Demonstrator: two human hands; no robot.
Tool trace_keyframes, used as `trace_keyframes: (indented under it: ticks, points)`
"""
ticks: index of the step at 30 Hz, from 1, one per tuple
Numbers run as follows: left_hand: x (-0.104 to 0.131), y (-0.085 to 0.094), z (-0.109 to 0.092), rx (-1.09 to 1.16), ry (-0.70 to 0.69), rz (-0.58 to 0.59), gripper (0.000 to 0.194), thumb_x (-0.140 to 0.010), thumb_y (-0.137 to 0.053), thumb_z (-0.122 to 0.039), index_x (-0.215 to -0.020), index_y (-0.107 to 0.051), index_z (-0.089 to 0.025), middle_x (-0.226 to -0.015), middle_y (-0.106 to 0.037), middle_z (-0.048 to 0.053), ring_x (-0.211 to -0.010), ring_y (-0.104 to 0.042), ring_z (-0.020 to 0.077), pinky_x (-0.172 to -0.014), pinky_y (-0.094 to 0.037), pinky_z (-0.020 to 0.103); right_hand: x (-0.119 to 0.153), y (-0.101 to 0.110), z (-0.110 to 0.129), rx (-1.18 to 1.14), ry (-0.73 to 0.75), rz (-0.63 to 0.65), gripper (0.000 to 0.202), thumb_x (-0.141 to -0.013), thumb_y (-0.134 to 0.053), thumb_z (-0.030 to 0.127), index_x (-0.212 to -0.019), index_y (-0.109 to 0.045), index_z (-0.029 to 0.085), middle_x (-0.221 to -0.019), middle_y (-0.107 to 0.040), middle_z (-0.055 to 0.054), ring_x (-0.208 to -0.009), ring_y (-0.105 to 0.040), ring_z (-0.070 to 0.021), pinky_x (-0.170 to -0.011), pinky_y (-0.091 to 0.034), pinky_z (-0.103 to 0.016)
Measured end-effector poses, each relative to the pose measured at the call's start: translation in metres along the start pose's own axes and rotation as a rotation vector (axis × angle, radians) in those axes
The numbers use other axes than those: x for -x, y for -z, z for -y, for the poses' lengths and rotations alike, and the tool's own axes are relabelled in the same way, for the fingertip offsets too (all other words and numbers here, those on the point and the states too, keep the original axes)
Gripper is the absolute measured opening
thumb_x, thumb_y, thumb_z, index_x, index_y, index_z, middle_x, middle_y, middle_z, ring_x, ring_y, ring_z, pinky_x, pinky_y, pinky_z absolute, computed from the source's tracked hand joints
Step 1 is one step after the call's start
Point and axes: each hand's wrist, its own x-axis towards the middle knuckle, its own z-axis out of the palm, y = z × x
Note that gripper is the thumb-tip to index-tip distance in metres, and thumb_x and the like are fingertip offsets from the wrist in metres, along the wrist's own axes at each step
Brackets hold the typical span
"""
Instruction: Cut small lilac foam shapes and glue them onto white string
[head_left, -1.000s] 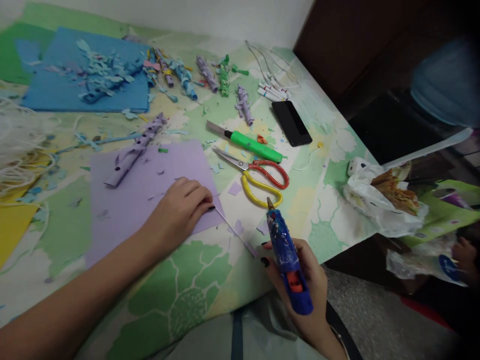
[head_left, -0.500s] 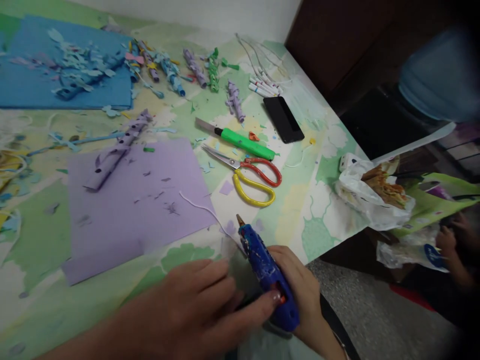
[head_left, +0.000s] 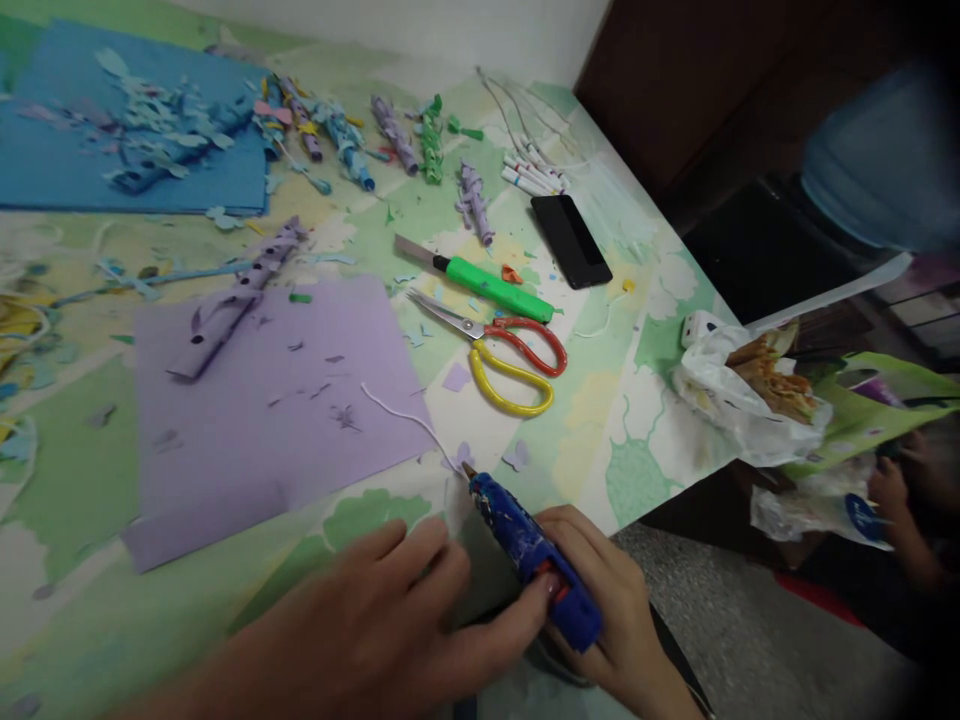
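- I have the table [head_left: 585,390] spread out beyond my left grip [head_left: 375,610] and right grip [head_left: 611,590].
- The purple sheet [head_left: 225,460] lies flat just past the left grip, light and easily creased, I'd judge.
- The glue gun [head_left: 517,530] sits in the right grip, nozzle pointing toward the sheet. I judge it light and rigid, its tip possibly hot, so I'd take hold of the casing well behind the nozzle.
- My right grip is wrapped around that casing, its fingers partly hidden behind it.
- My left grip is palm down and blurred, fingers loosely bent, thumb stretched across to the gun's red part; I see nothing grasped, though its underside is hidden.
- The white cord [head_left: 405,413], probably limp, runs ahead of both grips toward the nozzle; contact I can't tell.
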Motion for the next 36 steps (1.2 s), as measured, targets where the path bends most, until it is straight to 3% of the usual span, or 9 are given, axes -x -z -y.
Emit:
trace_keyframes:
  ticks: [4,12,20,27,31,36]
  points:
    - [0.002,-0.003,0.002,-0.002,0.024,0.002,0.052,-0.092,-0.044,-0.014,-0.139,-0.043,-0.035,-0.07,-0.059,0.0,-0.06,-0.054,0.0184,-0.053,-0.038,0.032,0.0,-0.001,0.001,0.019,-0.007,0.005,0.02,-0.083,-0.046,0.015,-0.101,-0.048,0.023,-0.096,-0.055,-0.005,-0.083,-0.058,-0.0185,-0.068,-0.045,-0.027]
    - [0.002,-0.003,-0.003,-0.096,0.087,-0.035,0.057,-0.085,-0.053,-0.008,-0.133,-0.047,-0.037,-0.064,-0.057,-0.002,-0.058,-0.055,0.0178,-0.052,-0.038,0.03,-0.002,-0.003,0.002,0.038,-0.005,0.004,0.041,-0.077,-0.043,0.01,-0.115,-0.047,0.025,-0.1,-0.055,-0.005,-0.087,-0.058,-0.0192,-0.068,-0.044,-0.027]
    - [0.005,-0.004,-0.008,-0.099,0.095,-0.053,0.051,-0.086,-0.055,-0.013,-0.133,-0.049,-0.032,-0.061,-0.055,-0.004,-0.055,-0.053,0.0168,-0.053,-0.041,0.032,-0.002,0.0,0.002,-0.009,-0.036,0.032,0.036,-0.077,-0.043,0.01,-0.109,-0.049,0.024,-0.092,-0.054,-0.004,-0.083,-0.056,-0.0195,-0.069,-0.043,-0.03]
    - [0.004,-0.004,-0.001,-0.009,0.05,-0.057,0.047,-0.09,-0.051,-0.016,-0.135,-0.049,-0.029,-0.066,-0.058,-0.002,-0.06,-0.056,0.0173,-0.054,-0.042,0.033,-0.005,0.0,0.005,-0.047,-0.048,0.061,0.03,-0.077,-0.044,0.01,-0.104,-0.049,0.023,-0.09,-0.054,-0.004,-0.078,-0.055,-0.018,-0.065,-0.042,-0.028]
    - [0.003,-0.004,0.004,0.027,0.047,-0.05,0.049,-0.09,-0.053,-0.021,-0.137,-0.046,-0.033,-0.064,-0.057,-0.003,-0.056,-0.054,0.0167,-0.049,-0.039,0.031,-0.005,-0.001,0.005,-0.033,-0.049,0.065,0.02,-0.079,-0.044,0.013,-0.096,-0.048,0.022,-0.088,-0.054,-0.004,-0.075,-0.055,-0.0175,-0.063,-0.04,-0.028]
    - [0.002,-0.003,0.002,-0.012,0.084,-0.041,0.05,-0.089,-0.051,-0.015,-0.135,-0.048,-0.037,-0.063,-0.056,-0.004,-0.056,-0.055,0.0167,-0.052,-0.042,0.031,-0.005,-0.001,0.003,-0.034,-0.037,0.057,0.021,-0.078,-0.046,0.012,-0.096,-0.048,0.021,-0.087,-0.053,-0.003,-0.076,-0.055,-0.0172,-0.062,-0.041,-0.027]
